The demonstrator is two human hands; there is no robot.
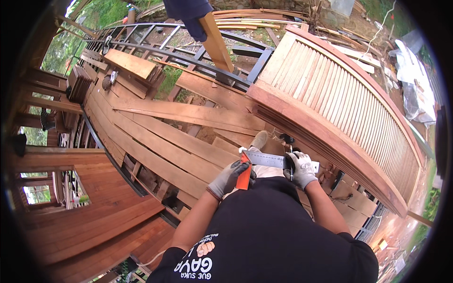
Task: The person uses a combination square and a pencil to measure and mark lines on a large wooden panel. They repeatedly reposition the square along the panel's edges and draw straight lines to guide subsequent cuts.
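Note:
Both my hands wear grey gloves with dark palms, and between them is a try square. My left hand (230,179) is closed round its orange handle (244,173). The silver ruled blade (268,160) reaches across to my right hand (303,168), whose fingers close on its far part. A thin, pen-like stick (291,150) stands up at the right fingers; its exact kind cannot be made out. The square is held in front of my body, above the plank floor. My shoe (259,140) shows just beyond it.
A stack of slatted wooden shutter panels (330,78) stands close at the right. Loose planks (160,137) cover the floor ahead and left. Farther off are a dark metal frame (188,53), a wooden post (216,42) and a power tool (113,78). Floor gaps show at left.

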